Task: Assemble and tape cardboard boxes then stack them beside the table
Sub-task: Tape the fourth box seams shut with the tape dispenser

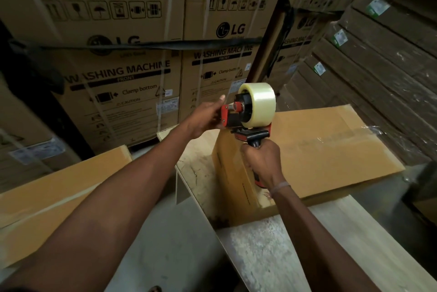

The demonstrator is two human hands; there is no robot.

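Two bare forearms are reaching out from the bottom of the view – the right hand (262, 164) is wrapping its grip tight round the handle of a red-and-black tape gun (246, 114), holding it up above the near end of the cardboard box (331, 147). The left hand (208, 117) is pinching the front of the gun, right beside the clear tape roll (259, 104). That box is lying closed on the pale wooden surface (272, 251), another brown box (59, 194) is sitting off to the left, and stacked washing machine cartons (113, 59) are filling the background.
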